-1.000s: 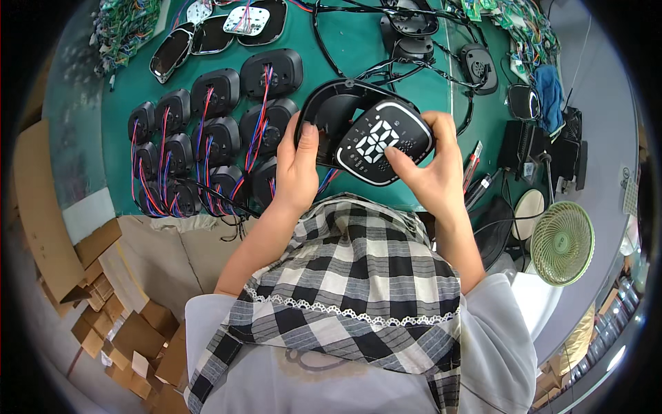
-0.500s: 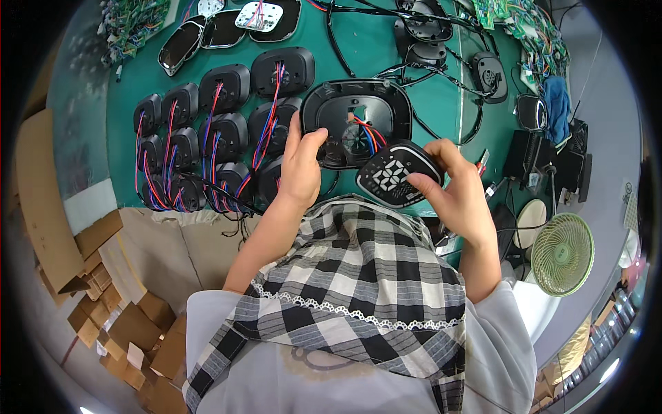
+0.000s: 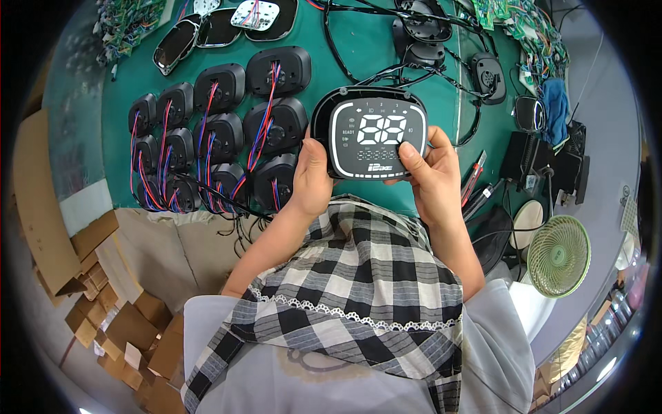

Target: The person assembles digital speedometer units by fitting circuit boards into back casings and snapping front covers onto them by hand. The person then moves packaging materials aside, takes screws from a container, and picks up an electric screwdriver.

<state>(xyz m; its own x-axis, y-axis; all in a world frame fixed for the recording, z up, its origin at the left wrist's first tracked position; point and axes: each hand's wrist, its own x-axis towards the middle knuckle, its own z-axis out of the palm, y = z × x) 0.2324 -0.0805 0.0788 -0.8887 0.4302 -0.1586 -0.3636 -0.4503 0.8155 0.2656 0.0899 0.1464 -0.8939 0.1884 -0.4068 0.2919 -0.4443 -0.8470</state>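
A black display panel (image 3: 378,153) with white segment markings faces up, lying over a black plastic housing (image 3: 322,117). Its far edge leaves some of the housing's rim showing at the top and left. My left hand (image 3: 314,176) grips the housing's left side, thumb near the rim. On the right, my right hand (image 3: 433,172) has its thumb pressed on the panel's face and its fingers around the right edge. The wires between panel and housing are hidden beneath the panel.
Rows of black housings (image 3: 278,71) with red and blue wires stand on the green table (image 3: 331,62) to the left. Circuit boards (image 3: 527,41) pile up far right. A red utility knife (image 3: 473,176) lies near my right hand, beside a green fan (image 3: 558,255).
The display panel has moved up and left and turned level, now covering the housing's inside and wires. My right hand moved left with it; my left hand shifted slightly right.
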